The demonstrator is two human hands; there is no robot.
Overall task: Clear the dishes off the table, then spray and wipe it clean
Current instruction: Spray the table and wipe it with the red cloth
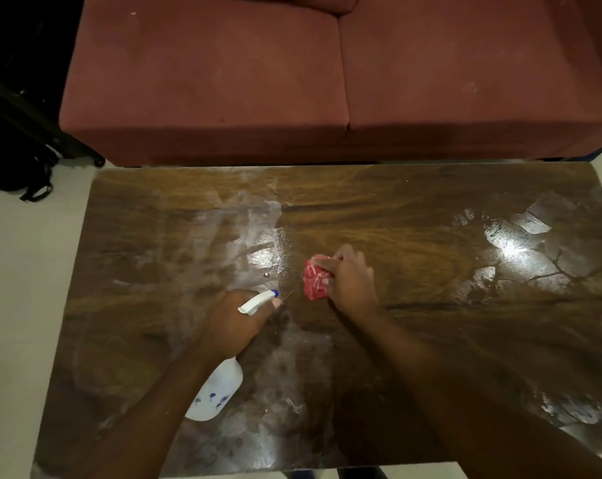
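A dark wooden table [431, 216] with a glossy, streaked top fills the lower view. My left hand [235, 321] grips a white spray bottle [216, 392] with a blue-tipped nozzle, held tilted over the table's near left part, nozzle toward the middle. My right hand [349, 278] presses a bunched red and white cloth [314, 279] onto the table's centre. No dishes are visible on the table. A small round metal stud [266, 275] sits just left of the cloth.
A dark red sofa [223, 81] stands right behind the table's far edge. A black bag [19, 167] lies on the pale floor at the far left. Wet, shiny patches [513, 250] show on the table's right side.
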